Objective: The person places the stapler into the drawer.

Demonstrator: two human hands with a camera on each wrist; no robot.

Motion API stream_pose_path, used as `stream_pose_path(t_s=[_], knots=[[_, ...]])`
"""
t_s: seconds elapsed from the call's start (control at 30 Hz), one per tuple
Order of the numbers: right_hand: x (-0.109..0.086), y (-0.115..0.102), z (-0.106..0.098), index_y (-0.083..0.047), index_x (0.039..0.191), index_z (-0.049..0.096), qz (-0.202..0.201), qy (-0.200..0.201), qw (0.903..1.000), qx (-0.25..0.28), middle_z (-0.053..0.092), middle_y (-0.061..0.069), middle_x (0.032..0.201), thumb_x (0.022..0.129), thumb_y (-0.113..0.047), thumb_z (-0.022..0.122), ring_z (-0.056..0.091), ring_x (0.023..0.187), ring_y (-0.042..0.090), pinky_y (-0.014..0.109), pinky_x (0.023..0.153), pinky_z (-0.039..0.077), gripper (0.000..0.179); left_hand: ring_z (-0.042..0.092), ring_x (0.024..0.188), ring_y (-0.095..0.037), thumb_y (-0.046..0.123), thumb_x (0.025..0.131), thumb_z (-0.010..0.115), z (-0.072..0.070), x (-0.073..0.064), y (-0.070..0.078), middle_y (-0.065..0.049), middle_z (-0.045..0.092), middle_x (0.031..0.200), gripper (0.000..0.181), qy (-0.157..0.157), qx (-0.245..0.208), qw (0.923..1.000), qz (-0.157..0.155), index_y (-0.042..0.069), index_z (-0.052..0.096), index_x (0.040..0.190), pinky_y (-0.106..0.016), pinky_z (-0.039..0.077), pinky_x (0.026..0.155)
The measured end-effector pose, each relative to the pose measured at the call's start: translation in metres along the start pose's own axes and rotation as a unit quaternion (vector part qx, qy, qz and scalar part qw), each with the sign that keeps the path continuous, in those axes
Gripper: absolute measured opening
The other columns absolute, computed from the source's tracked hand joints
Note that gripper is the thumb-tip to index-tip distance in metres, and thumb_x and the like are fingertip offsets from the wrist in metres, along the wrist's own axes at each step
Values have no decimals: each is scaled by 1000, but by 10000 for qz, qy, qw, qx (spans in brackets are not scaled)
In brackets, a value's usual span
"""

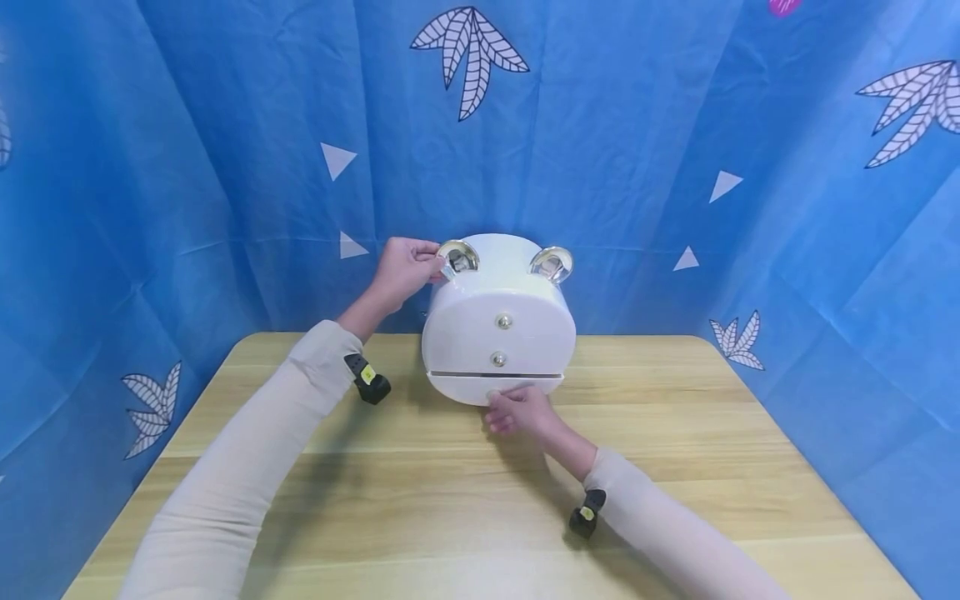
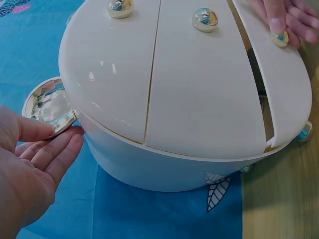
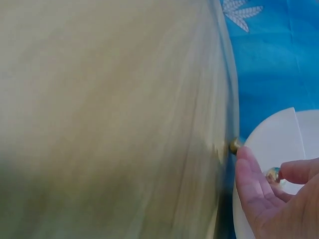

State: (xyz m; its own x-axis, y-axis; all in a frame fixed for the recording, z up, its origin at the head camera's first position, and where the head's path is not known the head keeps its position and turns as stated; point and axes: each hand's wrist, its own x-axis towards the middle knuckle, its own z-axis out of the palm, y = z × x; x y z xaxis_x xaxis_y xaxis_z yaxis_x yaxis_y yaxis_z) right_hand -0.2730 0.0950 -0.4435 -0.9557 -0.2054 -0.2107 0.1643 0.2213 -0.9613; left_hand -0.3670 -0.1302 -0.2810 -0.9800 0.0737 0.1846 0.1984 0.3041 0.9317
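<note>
A glossy white, rounded drawer box (image 1: pixel 465 329) with two gold ears stands on the table near its far edge. My left hand (image 1: pixel 408 265) grips the left gold ear (image 2: pixel 49 103) between thumb and fingers. The bottom drawer (image 1: pixel 459 389) is pulled out a little, with a dark gap along its top edge. At its gold knob (image 2: pixel 280 39), my right hand (image 1: pixel 525 411) pinches with thumb and fingers. Two more gold knobs, an upper one (image 1: pixel 504 321) and a middle one (image 1: pixel 498 359), sit on the closed drawer fronts above.
The right gold ear (image 1: pixel 552 263) is untouched. Under the box is a wooden table (image 1: pixel 420 517). A blue patterned curtain (image 1: pixel 615 167) hangs behind it and along both sides. Small gold feet (image 2: pixel 305 131) show under the box.
</note>
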Motion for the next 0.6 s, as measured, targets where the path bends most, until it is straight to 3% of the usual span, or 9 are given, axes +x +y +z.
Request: stream_pose_path(t_s=[0.23, 0.6], knots=[[10, -2, -2, 17, 117, 63, -14, -133, 9999, -4, 72, 33, 100, 104, -15, 58, 76, 75, 22, 43, 83, 65, 35, 72, 111, -33, 7, 100, 62, -3, 0, 0, -24, 68, 129, 35, 15, 81, 10000, -27, -8, 63, 131, -34, 62, 91], [9, -1, -4, 17, 118, 63, -49, -209, 9994, -268, 73, 32, 97, 104, -15, 57, 75, 71, 20, 43, 80, 65, 36, 73, 107, -32, 8, 99, 64, -4, -2, -1, -24, 70, 126, 36, -132, 303, 9995, -7, -8, 64, 131, -30, 62, 88]])
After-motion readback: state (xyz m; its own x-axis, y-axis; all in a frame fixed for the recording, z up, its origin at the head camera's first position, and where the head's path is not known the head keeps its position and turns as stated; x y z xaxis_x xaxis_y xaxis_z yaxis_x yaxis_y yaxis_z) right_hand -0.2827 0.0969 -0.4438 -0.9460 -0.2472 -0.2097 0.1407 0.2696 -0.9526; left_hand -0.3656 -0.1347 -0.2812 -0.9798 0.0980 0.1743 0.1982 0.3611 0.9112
